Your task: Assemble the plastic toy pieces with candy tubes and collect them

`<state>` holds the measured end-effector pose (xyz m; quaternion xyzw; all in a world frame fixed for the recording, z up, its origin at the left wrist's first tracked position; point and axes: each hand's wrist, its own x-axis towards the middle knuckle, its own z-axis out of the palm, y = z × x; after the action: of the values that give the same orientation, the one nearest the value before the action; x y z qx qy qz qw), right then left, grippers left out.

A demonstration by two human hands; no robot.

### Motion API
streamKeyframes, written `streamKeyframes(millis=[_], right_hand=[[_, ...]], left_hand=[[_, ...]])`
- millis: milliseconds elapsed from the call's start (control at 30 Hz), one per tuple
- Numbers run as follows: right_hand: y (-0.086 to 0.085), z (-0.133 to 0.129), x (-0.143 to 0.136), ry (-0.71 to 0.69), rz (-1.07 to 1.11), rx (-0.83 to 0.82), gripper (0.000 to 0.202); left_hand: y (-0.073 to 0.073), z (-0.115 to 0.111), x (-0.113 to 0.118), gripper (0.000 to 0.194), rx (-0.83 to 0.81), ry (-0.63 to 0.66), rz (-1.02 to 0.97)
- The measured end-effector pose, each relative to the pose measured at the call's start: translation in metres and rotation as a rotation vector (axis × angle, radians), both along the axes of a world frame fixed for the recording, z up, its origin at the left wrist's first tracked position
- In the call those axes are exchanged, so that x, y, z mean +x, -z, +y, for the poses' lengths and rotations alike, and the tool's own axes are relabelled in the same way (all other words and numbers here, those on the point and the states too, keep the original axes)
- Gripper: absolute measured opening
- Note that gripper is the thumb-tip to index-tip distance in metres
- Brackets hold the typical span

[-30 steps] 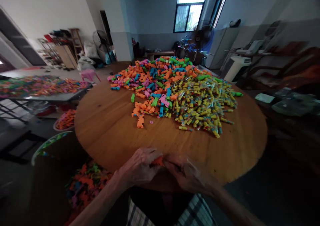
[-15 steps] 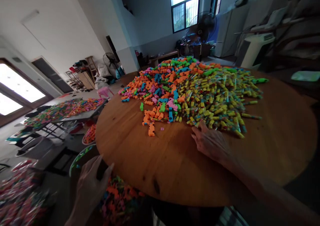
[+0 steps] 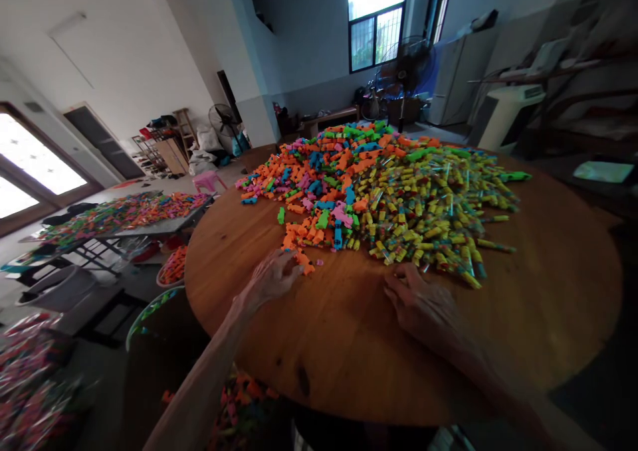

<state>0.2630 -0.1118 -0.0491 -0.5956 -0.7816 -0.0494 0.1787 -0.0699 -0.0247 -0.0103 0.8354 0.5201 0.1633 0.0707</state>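
Observation:
On the round wooden table [image 3: 349, 345] lies a heap of small plastic toy pieces [image 3: 299, 169] in orange, pink, blue and green. Beside it spreads a pile of slim yellow tubes [image 3: 433, 205], some under shiny clear film. My left hand [image 3: 272, 277] reaches the near edge of the toy heap, thumb and fingers apart around a loose orange toy piece [image 3: 304, 262]; whether it touches the piece is unclear. My right hand [image 3: 421, 299] rests on the wood just in front of the yellow tubes, fingers curled together. Anything inside those fingers is hidden.
To the left, a long table [image 3: 144, 225] carries more coloured pieces. A basket of orange pieces [image 3: 173, 265] and a green-rimmed tub [image 3: 152, 308] stand beside the round table. Shiny wrapped packs [image 3: 34, 371] lie lower left. Below the near table edge are more pieces [image 3: 244, 398].
My left hand has come up from beside the table over the tub and moved right to the orange piece. My right hand has drawn slightly back from the yellow tubes.

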Motion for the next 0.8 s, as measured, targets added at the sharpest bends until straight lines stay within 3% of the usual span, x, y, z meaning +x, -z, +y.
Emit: streamKeyframes(millis=[133,267,400,567,700,800], right_hand=[[-0.007,-0.001,0.004,-0.061,-0.003,-0.007,0.024],[-0.01,0.004,0.009,-0.076,-0.024,-0.042,0.026],[-0.01,0.006,0.007,-0.051,-0.071,-0.043,0.022],[-0.014,0.0,0.002,-0.127,0.003,0.038,0.02],[-0.018,-0.006,-0.004,-0.281,0.095,0.072,0.019],[-0.022,-0.01,-0.012,-0.308,0.162,0.059,0.019]], left_hand=[[0.007,-0.002,0.007,0.037,0.037,-0.046,-0.008],[0.01,-0.002,0.01,0.056,0.145,0.079,0.001],[0.003,0.004,0.016,0.038,0.144,0.192,0.076],[0.002,0.01,0.023,0.022,0.186,0.162,0.055],[0.009,-0.006,0.033,0.023,0.167,0.186,-0.073],[0.013,-0.028,0.044,0.027,0.122,0.144,-0.176]])
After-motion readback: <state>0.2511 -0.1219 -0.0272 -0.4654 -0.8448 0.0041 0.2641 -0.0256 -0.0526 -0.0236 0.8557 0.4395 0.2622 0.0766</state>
